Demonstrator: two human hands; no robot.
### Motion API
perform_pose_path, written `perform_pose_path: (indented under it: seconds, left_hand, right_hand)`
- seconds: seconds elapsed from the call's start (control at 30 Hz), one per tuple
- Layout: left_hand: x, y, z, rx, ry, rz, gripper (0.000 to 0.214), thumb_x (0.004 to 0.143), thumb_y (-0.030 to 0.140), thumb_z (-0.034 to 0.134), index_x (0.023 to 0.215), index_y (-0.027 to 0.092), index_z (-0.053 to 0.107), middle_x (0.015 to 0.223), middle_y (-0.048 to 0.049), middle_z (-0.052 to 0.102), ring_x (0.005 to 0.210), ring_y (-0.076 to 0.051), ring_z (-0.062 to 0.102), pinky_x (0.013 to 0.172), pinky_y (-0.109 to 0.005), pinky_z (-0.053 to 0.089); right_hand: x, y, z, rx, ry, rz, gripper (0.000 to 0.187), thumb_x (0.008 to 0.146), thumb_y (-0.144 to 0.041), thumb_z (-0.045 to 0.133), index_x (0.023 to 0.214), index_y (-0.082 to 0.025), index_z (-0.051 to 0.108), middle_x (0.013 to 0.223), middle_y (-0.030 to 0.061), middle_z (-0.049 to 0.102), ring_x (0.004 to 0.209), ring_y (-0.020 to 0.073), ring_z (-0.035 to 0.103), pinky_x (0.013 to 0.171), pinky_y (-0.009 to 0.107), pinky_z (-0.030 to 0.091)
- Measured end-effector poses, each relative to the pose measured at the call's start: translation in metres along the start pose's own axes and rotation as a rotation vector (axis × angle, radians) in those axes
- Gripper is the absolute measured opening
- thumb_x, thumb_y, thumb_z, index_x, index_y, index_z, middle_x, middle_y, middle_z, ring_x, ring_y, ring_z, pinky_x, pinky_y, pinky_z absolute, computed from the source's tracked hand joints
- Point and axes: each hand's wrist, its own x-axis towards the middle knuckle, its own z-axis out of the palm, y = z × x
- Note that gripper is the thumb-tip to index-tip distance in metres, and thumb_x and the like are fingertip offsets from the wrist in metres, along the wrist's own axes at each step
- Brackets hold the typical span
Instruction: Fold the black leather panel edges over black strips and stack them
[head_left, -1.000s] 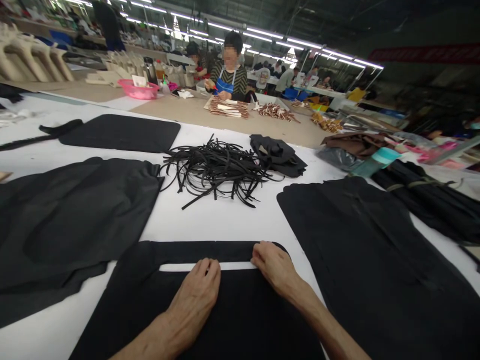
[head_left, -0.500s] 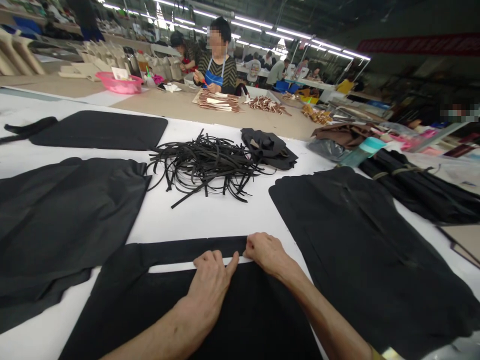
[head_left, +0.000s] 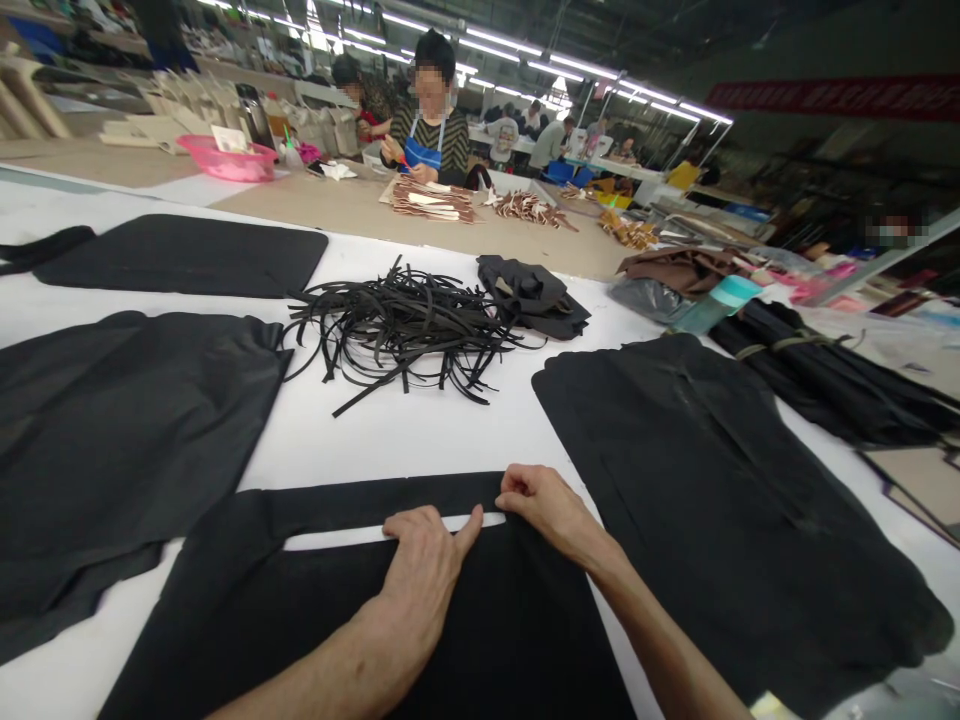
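Note:
A black sheet of leather-like material (head_left: 315,620) lies in front of me, with a long slot in it near its far edge. White table surface shows through the slot. My left hand (head_left: 424,555) rests on the sheet at the slot, its thumb stretched out to the right and its fingers lying across the gap. At the slot's right end, my right hand (head_left: 540,505) is closed in a pinch on the black strip (head_left: 375,500) beyond the slot. The tips of the right fingers are partly hidden.
A tangled heap of black strips (head_left: 405,325) lies ahead. Black sheets (head_left: 112,430) are stacked at left, and more black sheets (head_left: 720,500) at right. Farther off are a teal-lidded bottle (head_left: 716,305) and a pink basin (head_left: 229,160). A person in a blue apron (head_left: 427,140) sits across the table.
My right hand has shifted slightly right along the strip, and its fingers look more raised. My left hand stays nearly in place on the sheet. The camera view has shifted a little.

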Motion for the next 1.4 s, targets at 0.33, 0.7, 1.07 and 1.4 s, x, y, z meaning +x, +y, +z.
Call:
perform_pose_path:
  seconds: [0.33, 0.7, 1.07, 1.4]
  left_hand:
    - [0.001, -0.006, -0.01, -0.125, -0.004, 0.004, 0.067, 0.084, 0.018, 0.041, 0.142, 0.035, 0.011, 0.083, -0.0108, 0.062, 0.072, -0.033, 0.059, 0.065, -0.049, 0.038]
    - [-0.02, -0.032, 0.0, -0.693, 0.063, 0.004, 0.096, 0.066, 0.033, 0.07, 0.142, 0.017, 0.014, 0.1, -0.0173, 0.058, 0.091, -0.032, 0.055, 0.075, -0.042, 0.042]
    - [-0.102, -0.077, 0.054, -0.804, 0.027, -0.015, 0.074, 0.065, 0.028, 0.063, 0.127, -0.003, 0.037, 0.129, -0.0247, 0.045, 0.12, -0.033, 0.04, 0.103, -0.041, 0.031]
    - [-0.112, -0.063, 0.079, -0.684, 0.243, -0.233, 0.038, 0.083, 0.018, 0.046, 0.118, 0.004, 0.051, 0.121, -0.0184, 0.056, 0.115, -0.028, 0.049, 0.098, -0.037, 0.037]
  right_hand:
    - [0.004, -0.022, 0.005, -0.207, 0.003, 0.121, 0.014, 0.071, -0.03, 0.061, 0.062, -0.02, 0.058, 0.069, 0.0031, 0.062, 0.076, 0.02, 0.057, 0.06, 0.028, 0.028]
    - [-0.01, 0.0, 0.009, -0.324, -0.018, 0.144, 0.02, 0.086, -0.032, 0.039, 0.069, -0.025, 0.048, 0.072, 0.0023, 0.061, 0.074, 0.0219, 0.058, 0.059, 0.03, 0.032]
    - [-0.014, -0.146, 0.048, -0.093, -0.067, -0.308, 0.013, 0.083, -0.026, 0.049, 0.07, -0.025, 0.052, 0.071, -0.0033, 0.059, 0.072, 0.0161, 0.053, 0.064, 0.027, 0.032]
    - [0.029, -0.191, 0.097, -0.062, -0.103, -0.394, 0.011, 0.077, -0.022, 0.051, 0.067, -0.022, 0.055, 0.067, -0.0029, 0.058, 0.065, 0.0124, 0.049, 0.059, 0.023, 0.031]
